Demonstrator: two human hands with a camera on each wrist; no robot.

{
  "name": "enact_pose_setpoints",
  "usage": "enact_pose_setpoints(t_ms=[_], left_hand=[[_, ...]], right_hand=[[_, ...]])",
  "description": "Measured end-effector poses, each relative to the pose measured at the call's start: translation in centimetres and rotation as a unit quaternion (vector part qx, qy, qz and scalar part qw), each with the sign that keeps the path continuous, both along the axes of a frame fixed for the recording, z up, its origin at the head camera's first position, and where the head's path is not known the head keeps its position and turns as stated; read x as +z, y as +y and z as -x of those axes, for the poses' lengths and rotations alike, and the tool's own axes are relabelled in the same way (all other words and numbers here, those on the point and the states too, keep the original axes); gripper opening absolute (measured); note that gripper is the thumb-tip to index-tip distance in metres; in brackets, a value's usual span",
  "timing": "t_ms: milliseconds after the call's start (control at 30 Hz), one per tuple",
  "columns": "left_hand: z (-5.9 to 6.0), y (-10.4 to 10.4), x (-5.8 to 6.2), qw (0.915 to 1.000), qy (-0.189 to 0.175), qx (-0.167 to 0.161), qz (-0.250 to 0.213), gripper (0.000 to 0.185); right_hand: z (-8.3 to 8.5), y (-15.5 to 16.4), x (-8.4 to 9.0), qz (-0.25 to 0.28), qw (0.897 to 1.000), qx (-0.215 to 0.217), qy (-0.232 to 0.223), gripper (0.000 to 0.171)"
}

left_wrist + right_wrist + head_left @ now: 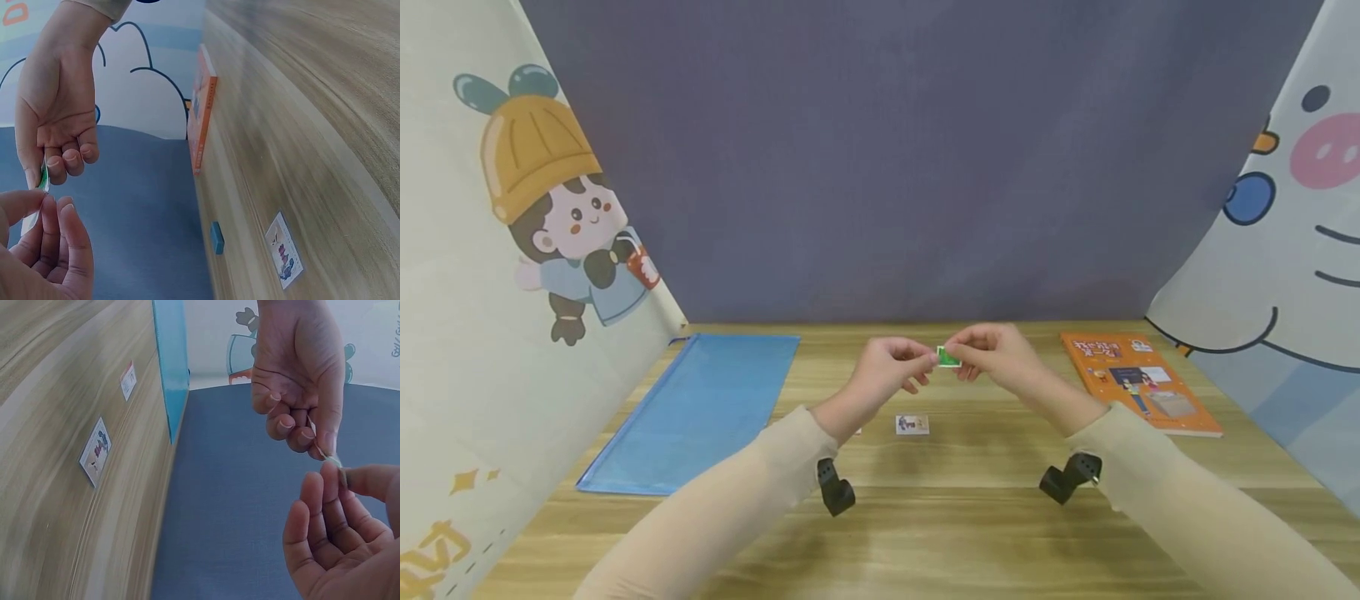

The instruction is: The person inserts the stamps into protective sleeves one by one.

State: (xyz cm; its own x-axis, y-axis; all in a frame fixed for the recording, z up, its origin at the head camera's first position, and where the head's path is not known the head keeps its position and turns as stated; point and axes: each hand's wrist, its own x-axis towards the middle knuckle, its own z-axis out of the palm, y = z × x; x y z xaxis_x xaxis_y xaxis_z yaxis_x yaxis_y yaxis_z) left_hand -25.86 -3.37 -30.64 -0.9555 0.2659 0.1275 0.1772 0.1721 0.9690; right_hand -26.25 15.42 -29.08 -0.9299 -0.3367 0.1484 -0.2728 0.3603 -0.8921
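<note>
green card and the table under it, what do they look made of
Green card, pinched between left hand and right hand: likely thin paper or card, seen edge-on as a sliver. Table: wood or wood-look laminate, matte with streaky grain.

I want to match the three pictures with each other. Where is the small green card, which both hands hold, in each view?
Head: the small green card is at the centre, pinched between the left hand and the right hand.
Left wrist: at the left edge, seen edge-on.
Right wrist: at the right, a thin edge.
Shared landmark: the picture card on the table.
</note>
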Motion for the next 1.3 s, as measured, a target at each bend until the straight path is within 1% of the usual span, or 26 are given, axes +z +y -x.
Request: enact_pose_setpoints(t_ms=[100,267,500,700,967,1167,1300], left_hand=[[0.05,-0.05,0.06,1.0000,0.003,0.002,0.004,0.020],[0.09,-0.26,0.12,1.0000,0.005,0.003,0.007,0.018],[0.05,-0.35,0.19,0.9999,0.004,0.007,0.012,0.017],[-0.02,-0.25,0.20,0.9999,-0.003,0.006,0.015,0.018],[-0.17,-0.05,0.29,0.9999,-0.008,0.005,0.013,0.019],[-0.20,0.15,0.32,0.9999,-0.014,0.001,0.008,0.021],[-0.15,0.20,0.31,0.9998,-0.017,0.001,0.008,0.020]], right_hand=[[0.08,0.02,0.06,0.000,1.000,0.002,0.004,0.032],[0.14,0.47,0.07,0.015,1.000,-0.003,-0.004,0.036],[0.01,0.89,0.11,0.021,1.000,0.008,-0.011,0.029],[-0.19,0.56,0.06,0.018,1.000,-0.011,-0.019,0.029],[-0.40,0.17,-0.03,0.023,0.999,-0.025,-0.022,0.034],[-0.36,0.15,-0.10,0.041,0.998,-0.018,-0.033,0.032],[-0.17,0.27,-0.19,0.061,0.996,0.007,-0.057,0.034]])
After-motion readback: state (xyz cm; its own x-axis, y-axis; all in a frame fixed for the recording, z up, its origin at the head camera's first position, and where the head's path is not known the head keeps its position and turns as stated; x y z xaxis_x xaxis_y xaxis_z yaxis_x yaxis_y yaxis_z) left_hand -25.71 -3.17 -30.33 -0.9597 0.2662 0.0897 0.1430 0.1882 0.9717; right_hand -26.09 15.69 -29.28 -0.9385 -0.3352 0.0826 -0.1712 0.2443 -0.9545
